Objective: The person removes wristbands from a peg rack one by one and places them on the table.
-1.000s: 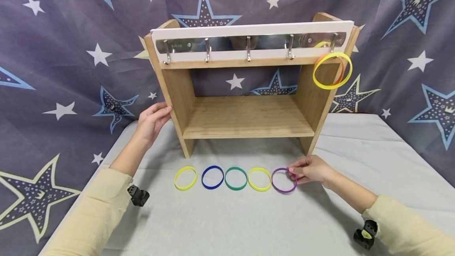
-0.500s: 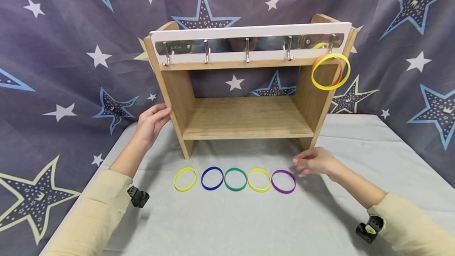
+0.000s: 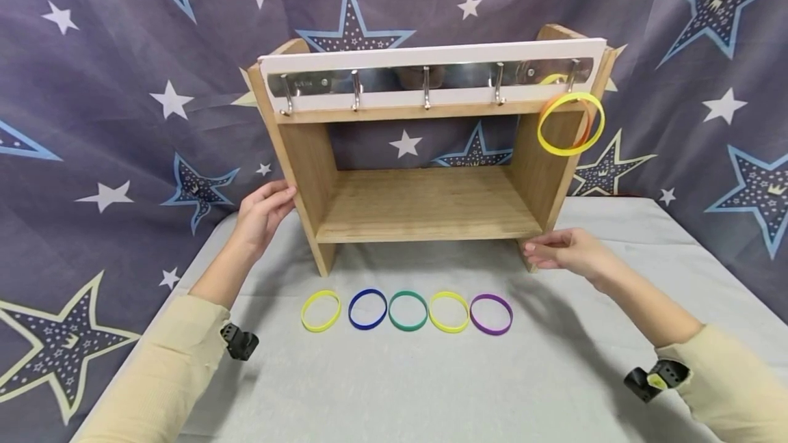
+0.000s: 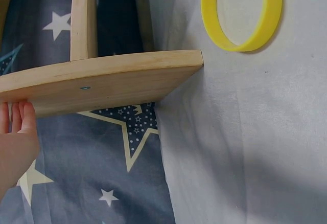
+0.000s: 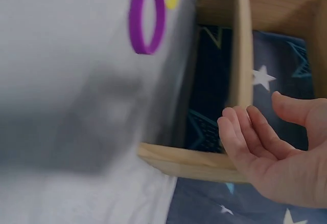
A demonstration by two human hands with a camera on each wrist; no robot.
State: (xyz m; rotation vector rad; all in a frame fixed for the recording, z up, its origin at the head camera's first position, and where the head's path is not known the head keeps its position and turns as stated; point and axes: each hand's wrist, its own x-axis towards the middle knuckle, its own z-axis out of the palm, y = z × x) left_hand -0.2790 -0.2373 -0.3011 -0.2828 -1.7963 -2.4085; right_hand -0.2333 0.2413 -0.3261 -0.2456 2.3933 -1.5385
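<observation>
Straight fingers of my left hand (image 3: 261, 216) touch the outer left side of a wooden shelf unit (image 3: 431, 207); the left wrist view shows them against that side panel (image 4: 117, 87). My right hand (image 3: 571, 253) holds nothing, its fingers loosely bent and the thumb apart, close before the unit's lower right leg. On the table lies a row of silicone wristbands: yellow (image 3: 318, 329), blue (image 3: 367, 327), green (image 3: 408, 328), another yellow (image 3: 449, 330) and purple (image 3: 491, 333). From the rightmost hook hang a yellow wristband (image 3: 563, 152) and an orange one behind it.
A metal strip with several hooks (image 3: 426, 91) runs along a white board (image 3: 431, 52) at the unit's top front. Behind it hangs a dark curtain with stars (image 3: 203, 33). A pale cloth (image 3: 382, 388) covers the table.
The right hand has let go of the purple wristband and moved up and back toward the unit's right leg. The wristband stays at the row's right end. The left hand keeps its place.
</observation>
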